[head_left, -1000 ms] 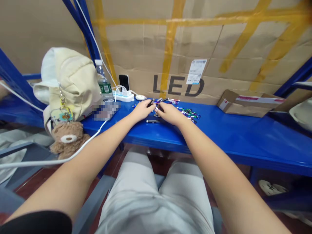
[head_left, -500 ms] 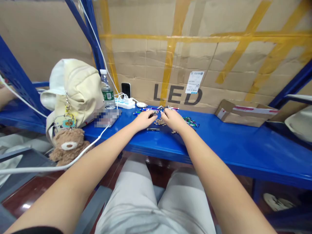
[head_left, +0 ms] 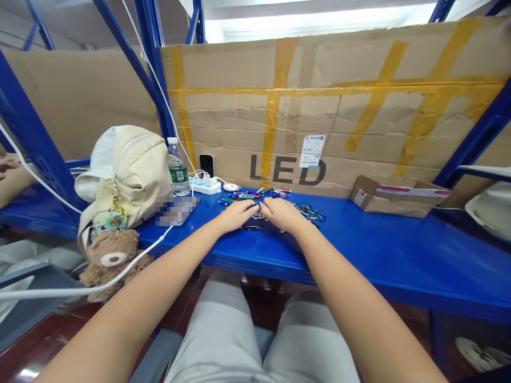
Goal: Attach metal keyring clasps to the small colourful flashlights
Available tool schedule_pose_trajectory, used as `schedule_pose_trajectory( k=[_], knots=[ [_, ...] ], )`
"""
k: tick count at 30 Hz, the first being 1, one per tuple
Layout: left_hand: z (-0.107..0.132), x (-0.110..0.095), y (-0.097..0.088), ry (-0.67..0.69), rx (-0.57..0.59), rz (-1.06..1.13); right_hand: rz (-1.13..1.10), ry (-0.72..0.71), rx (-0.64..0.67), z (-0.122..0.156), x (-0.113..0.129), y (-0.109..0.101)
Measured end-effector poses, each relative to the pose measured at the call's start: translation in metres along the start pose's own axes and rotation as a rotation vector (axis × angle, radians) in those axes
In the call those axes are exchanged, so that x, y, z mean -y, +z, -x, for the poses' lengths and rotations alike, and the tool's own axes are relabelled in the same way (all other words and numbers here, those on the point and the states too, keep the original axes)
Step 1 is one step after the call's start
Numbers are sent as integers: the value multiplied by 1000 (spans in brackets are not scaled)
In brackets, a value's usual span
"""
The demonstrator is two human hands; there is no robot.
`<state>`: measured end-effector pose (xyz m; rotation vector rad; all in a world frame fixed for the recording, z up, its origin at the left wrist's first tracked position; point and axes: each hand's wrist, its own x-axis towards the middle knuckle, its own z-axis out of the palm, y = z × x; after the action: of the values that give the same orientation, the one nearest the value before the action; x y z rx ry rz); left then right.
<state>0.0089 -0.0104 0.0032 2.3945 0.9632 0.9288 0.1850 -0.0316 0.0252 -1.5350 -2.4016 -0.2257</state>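
My left hand (head_left: 238, 215) and my right hand (head_left: 282, 214) meet fingertip to fingertip just above the blue shelf. Both are closed, pinching something small and dark whose kind I cannot make out. Behind them lies a spread of thin colourful pens (head_left: 239, 197). Several metallic green and blue carabiner clips (head_left: 311, 213) are heaped to the right of my right hand. Small tan pieces (head_left: 261, 216) show between the hands, mostly covered by the fingers. One short dark pen-like stick (head_left: 250, 227) rests in front of my left hand.
On the blue shelf (head_left: 383, 250) stand an open cardboard box (head_left: 399, 199) at right, a water bottle (head_left: 178, 170), a power strip (head_left: 205, 185), a phone (head_left: 178, 211) and a cream backpack (head_left: 136, 165) with a teddy bear (head_left: 114, 258). A white cable (head_left: 80, 292) crosses left. Another person's arm (head_left: 14, 183) is far left.
My view has tilted upward, so the shelf sits lower in the picture and the ceiling shows. The hands have come closer together, still pinching at the same spot above the shelf.
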Motion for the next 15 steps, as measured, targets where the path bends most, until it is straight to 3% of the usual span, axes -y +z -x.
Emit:
schedule_pose_trajectory(
  k=[5, 10, 15],
  knots=[
    [-1, 2, 0, -139, 100, 412, -34, -3, 5, 1, 2, -5],
    [-2, 1, -1, -231, 76, 657, -132, -8, -7, 0, 1, -3],
    [-16, 7, -6, -469, 102, 743, -458, 92, -202, -3, -15, 5]
  ],
)
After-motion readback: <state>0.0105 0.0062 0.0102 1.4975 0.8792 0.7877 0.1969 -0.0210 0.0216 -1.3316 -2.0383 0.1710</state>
